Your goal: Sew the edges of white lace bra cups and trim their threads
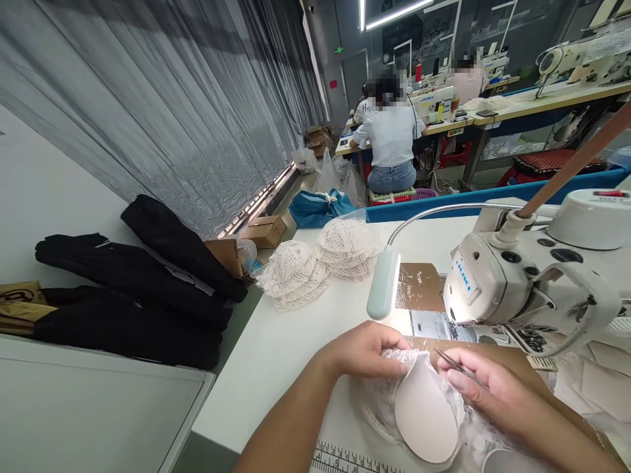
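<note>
A pale moulded bra cup [426, 417] with white lace [379, 401] around it lies tilted at the table's front, its smooth inner side facing me. My left hand [365, 351] pinches the lace and the cup's upper left edge between thumb and fingers. Closed around metal tweezers [462, 370], my right hand [488, 381] is beside the cup's upper right edge. The tweezer tips point up and left, close to the cup's peak; whether they touch the lace I cannot tell. Part of a second pale cup [510, 461] shows at the bottom edge.
A JUKI sewing machine [478, 282] stands just beyond my right hand, with a pale green lamp [384, 282] beside it. Two stacks of lace pieces [296, 272] lie at the table's far left. A printed ruler [345, 458] marks the front. Other people sit at machines farther back.
</note>
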`<state>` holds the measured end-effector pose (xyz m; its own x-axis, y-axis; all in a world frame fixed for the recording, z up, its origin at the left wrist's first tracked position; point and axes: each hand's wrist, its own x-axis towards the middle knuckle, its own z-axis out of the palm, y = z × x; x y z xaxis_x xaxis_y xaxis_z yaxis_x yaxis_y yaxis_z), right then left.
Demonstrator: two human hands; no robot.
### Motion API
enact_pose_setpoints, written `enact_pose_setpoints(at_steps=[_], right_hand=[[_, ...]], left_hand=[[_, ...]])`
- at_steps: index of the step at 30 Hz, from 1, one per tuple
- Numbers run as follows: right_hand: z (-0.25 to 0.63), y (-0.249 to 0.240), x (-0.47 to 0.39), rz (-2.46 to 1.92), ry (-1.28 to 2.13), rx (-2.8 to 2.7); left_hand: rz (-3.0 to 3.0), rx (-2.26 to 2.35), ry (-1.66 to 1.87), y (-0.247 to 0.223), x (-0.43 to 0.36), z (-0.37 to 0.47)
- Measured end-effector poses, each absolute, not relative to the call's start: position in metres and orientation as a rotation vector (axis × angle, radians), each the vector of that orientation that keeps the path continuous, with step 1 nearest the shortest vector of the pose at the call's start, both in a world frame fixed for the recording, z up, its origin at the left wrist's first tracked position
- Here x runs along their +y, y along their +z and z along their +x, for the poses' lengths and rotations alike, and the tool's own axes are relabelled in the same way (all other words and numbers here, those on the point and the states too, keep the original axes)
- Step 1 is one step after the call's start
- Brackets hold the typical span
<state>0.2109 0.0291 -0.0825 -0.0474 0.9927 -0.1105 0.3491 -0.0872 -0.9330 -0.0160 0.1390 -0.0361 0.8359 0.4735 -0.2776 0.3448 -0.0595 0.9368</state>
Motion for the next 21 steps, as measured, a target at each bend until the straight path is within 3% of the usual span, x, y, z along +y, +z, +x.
enact_pose_setpoints(at_steps=[13, 21], right_hand=[[0.228, -0.085, 0.028, -1.704, 1.108, -1.440], [0.204, -0.073, 0.025, -1.408, 1.339, -1.453]], left_hand=[[1.533, 0.541, 0.069, -0.034, 0.138, -0.019], [1.311, 0.605, -0.047, -0.033, 0.142, -0.022]])
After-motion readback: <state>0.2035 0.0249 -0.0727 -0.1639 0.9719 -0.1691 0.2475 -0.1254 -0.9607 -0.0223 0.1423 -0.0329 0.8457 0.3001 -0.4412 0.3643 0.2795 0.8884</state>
